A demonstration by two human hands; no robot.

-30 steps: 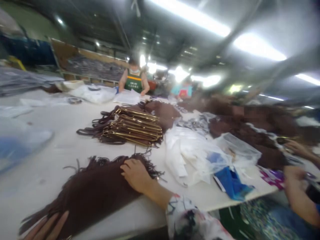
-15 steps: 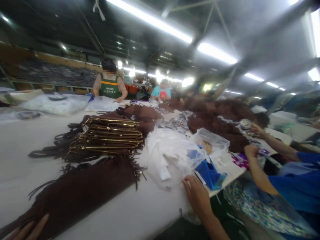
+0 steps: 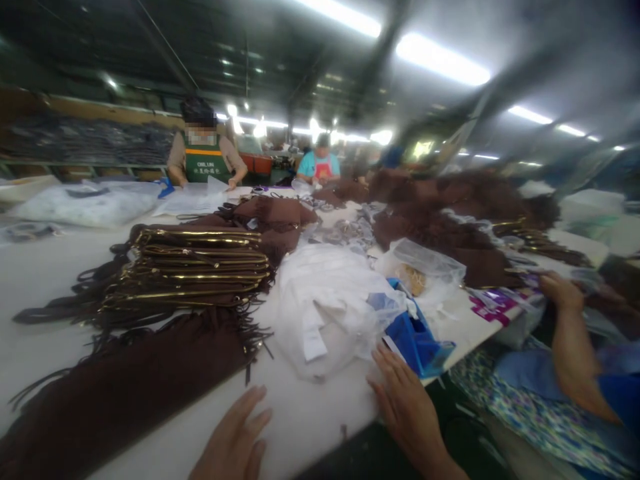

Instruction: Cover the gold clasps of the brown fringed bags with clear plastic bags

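Note:
My left hand (image 3: 236,437) is over the near table, fingers spread and holding nothing, just right of a dark brown fringed bag piece (image 3: 135,380) that lies flat. My right hand (image 3: 406,400) has its fingers stretched out near the table edge, close to a blue plastic bin (image 3: 417,340) and a white slip at its side. Whether its fingertips touch the bin or slip, I cannot tell. Between and beyond my hands sits a clear plastic bag of white material (image 3: 325,307). To its left, brown bags with gold zips (image 3: 195,267) are stacked.
A white table (image 3: 300,407) runs away from me. Brown fringed pieces (image 3: 435,233) are heaped along it, with a clear bag (image 3: 420,267) nearer. A co-worker in blue (image 3: 575,333) works at the right edge. Two people in aprons (image 3: 205,160) stand at the far side.
My left hand has moved right, off the brown bag piece. The fingers of my right hand are more stretched out. The co-worker's arm at right has shifted, and the view has turned slightly.

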